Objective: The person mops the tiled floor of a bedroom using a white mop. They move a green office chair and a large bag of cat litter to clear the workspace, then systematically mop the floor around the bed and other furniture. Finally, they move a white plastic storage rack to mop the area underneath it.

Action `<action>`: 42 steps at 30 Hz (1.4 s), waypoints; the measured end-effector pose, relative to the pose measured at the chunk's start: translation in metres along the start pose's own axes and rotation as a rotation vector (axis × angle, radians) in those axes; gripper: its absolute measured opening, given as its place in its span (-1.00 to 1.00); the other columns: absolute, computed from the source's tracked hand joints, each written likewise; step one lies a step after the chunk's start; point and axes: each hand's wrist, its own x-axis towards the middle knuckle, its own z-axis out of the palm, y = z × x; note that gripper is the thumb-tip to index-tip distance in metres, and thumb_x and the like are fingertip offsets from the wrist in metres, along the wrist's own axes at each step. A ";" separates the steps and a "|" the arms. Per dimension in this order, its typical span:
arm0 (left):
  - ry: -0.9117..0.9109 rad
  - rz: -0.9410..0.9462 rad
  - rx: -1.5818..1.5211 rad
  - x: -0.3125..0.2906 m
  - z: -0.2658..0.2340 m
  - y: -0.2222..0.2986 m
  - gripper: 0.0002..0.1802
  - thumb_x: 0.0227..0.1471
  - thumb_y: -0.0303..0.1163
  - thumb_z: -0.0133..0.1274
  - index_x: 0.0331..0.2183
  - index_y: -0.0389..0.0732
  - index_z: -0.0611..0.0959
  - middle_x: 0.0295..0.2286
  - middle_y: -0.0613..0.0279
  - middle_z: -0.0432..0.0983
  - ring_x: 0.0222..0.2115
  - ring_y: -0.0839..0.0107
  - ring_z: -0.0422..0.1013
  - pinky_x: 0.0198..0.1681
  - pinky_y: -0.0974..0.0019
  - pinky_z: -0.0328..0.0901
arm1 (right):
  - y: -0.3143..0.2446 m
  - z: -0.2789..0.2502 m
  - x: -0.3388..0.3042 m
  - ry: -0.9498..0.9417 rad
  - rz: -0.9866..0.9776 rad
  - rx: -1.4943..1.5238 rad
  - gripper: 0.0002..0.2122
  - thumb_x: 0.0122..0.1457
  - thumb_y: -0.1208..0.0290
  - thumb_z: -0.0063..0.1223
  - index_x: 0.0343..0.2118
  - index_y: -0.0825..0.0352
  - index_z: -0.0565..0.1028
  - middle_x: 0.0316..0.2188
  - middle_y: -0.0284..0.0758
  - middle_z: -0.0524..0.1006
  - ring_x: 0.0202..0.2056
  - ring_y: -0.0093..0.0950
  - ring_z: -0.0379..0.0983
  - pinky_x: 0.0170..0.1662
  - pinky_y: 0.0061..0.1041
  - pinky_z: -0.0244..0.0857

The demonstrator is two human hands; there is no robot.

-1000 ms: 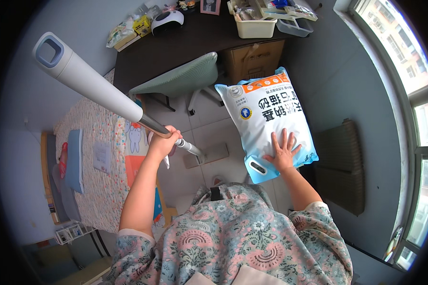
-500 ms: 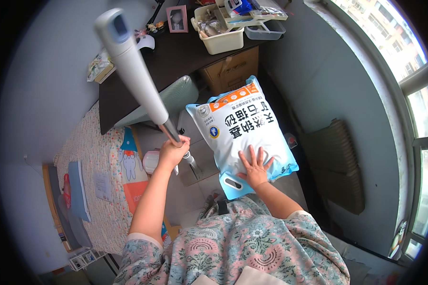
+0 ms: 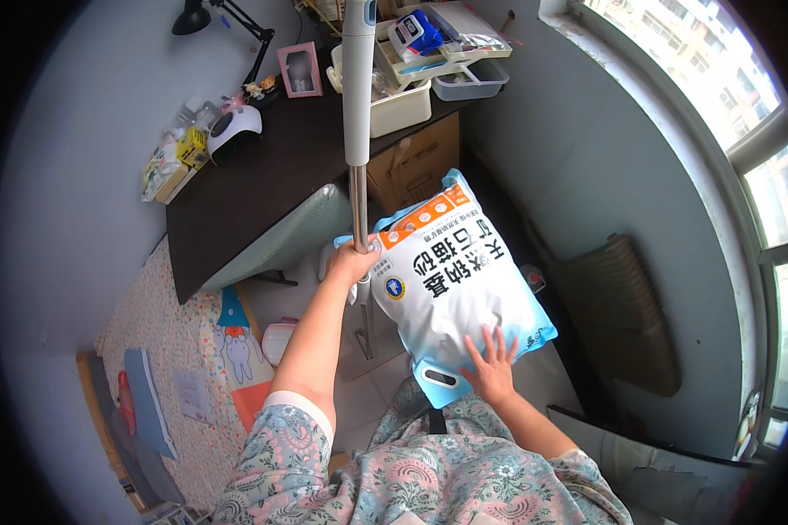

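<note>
My left hand (image 3: pixel 353 262) is wrapped round the metal shaft of a long pole with a white grip (image 3: pixel 356 96). The grip rises toward the top of the view, and the shaft runs down past my fist to the floor, where its lower end is hard to make out. Beside it, a large plump white and light-blue plastic bag (image 3: pixel 464 276) with an orange band leans away from me. My right hand (image 3: pixel 492 363) lies on the bag's near part with fingers spread, not gripping. A slotted carry handle (image 3: pixel 439 377) shows at the bag's near corner.
A dark desk (image 3: pixel 263 188) holds a cream organizer box (image 3: pixel 400 116), a pink photo frame (image 3: pixel 300 70) and a black lamp (image 3: pixel 193 17). Beneath is a cardboard box (image 3: pixel 420 157). A bed (image 3: pixel 162 332) stands left; a folded brown item (image 3: pixel 626 315) leans at the right wall.
The pole has swung from leaning left to nearly upright in view, and my left hand has moved right, close to the bag. My right hand stays on the bag with fingers spread.
</note>
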 end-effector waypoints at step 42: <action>-0.115 0.107 0.136 -0.155 0.105 -0.004 -0.46 -0.30 -0.17 -0.01 -0.15 -0.03 0.47 -0.26 0.07 0.46 -0.25 0.07 0.38 -0.18 0.17 0.27 | 0.007 0.001 0.096 0.230 0.419 0.203 -0.08 -0.29 -0.06 0.22 0.18 0.08 -0.01 0.21 -0.08 -0.23 0.22 -0.10 -0.35 0.05 0.25 -0.32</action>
